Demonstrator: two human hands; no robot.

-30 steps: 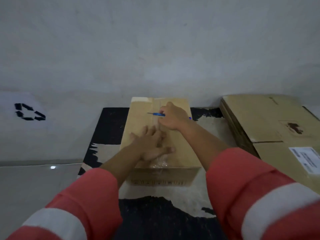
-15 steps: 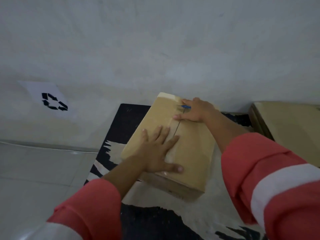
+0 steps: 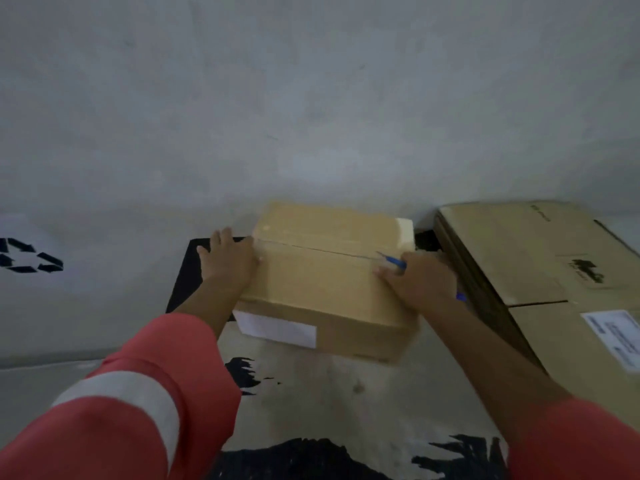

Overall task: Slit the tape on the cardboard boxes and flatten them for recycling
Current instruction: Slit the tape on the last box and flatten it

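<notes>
The right hand (image 3: 420, 284) is curled tight around a blue-handled cutter (image 3: 394, 262), with the thin blade pointing left and lying on the seam (image 3: 311, 248) near the right end of the cardboard box (image 3: 322, 282). The heel of this hand rests on the box top near its right edge, and a bit of blue handle shows behind the wrist.

The left hand (image 3: 227, 261) lies flat against the left end of the box. Its fingers are straight and slightly spread, reaching past the box's top corner, and it holds nothing. Both arms wear coral sleeves (image 3: 138, 403); a pale band shows on the left one.

The box sits closed, turned slightly askew, with its long seam running left to right across the top. A white label (image 3: 277, 329) is stuck on its near side. It rests on a black-and-cream patterned mat (image 3: 329, 393), with its far side close to the grey wall (image 3: 311, 98).

Just right of the box lies a stack of flattened cardboard (image 3: 519, 254) that carries a white printed label (image 3: 620, 337). At the far left, well apart from the box, a black recycling symbol (image 3: 31, 259) shows on a pale sheet.
</notes>
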